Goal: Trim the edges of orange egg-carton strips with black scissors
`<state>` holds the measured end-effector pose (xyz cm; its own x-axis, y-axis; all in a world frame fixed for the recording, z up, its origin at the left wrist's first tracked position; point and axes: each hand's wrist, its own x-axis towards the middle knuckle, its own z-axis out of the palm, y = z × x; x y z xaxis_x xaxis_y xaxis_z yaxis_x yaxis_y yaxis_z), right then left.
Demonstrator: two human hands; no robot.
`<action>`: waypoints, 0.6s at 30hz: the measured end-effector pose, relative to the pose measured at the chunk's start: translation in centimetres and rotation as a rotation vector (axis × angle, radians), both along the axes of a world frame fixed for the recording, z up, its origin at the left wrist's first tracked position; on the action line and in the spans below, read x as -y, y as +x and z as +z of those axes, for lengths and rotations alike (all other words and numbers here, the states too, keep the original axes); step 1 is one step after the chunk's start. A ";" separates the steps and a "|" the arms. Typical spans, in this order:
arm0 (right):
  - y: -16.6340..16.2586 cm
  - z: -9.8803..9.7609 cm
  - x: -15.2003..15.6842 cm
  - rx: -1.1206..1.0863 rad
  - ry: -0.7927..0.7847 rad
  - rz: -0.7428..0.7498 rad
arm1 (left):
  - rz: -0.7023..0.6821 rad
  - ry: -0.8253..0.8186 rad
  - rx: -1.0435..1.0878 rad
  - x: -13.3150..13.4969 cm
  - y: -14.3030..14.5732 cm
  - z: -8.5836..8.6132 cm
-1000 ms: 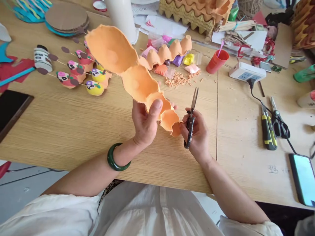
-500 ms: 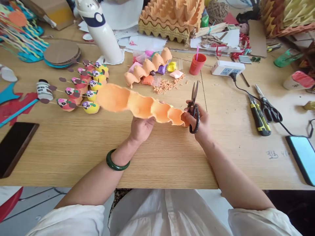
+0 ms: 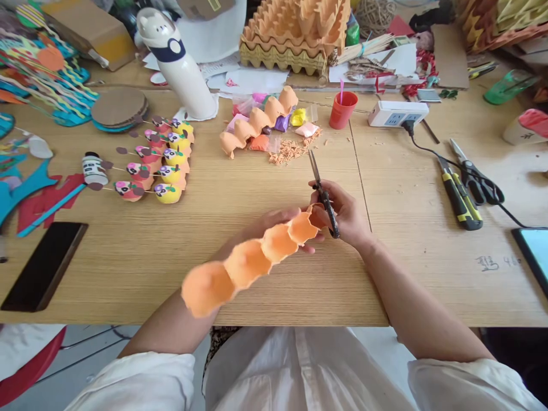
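An orange strip of egg-carton cups (image 3: 248, 261) stretches from the table's middle toward my chest, its cups facing up at me. My left hand (image 3: 278, 220) lies under the strip's far end, mostly hidden by it, with fingers curled around the strip. My right hand (image 3: 345, 214) grips black scissors (image 3: 322, 191) by the handles, blades shut and pointing away, right next to the strip's last cup.
Painted egg-cup figures on sticks (image 3: 160, 165) sit at the left, another carton strip (image 3: 257, 121) and paper scraps (image 3: 291, 151) lie ahead, with a red cup (image 3: 342, 109), power strip (image 3: 396, 113), white bottle (image 3: 177, 65), a second pair of scissors and a cutter (image 3: 464, 182), and phones (image 3: 45, 265) at both edges.
The carton strip has swung from pointing left across the table to pointing down toward my body. The scissors tilted left, and both hands stayed near the table's middle.
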<state>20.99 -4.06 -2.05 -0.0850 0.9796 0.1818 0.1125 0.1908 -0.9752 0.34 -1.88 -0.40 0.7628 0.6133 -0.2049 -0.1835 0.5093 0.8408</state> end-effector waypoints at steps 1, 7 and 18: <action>-0.1 0.0 0.1 0.031 0.014 -0.009 | -0.083 -0.059 0.003 0.1 0.1 0.1; 0.3 0.7 0.0 0.105 0.076 -0.248 | 0.085 -0.169 -0.041 -0.5 0.6 0.5; 3.2 0.2 -1.3 0.658 0.427 -0.187 | 0.261 -0.003 -0.074 -1.1 0.0 0.2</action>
<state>24.16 -2.76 -1.81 -0.1465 0.8453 0.5139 0.7053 0.4535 -0.5449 0.36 -0.78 -0.16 0.5620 0.7864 -0.2564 -0.2465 0.4551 0.8557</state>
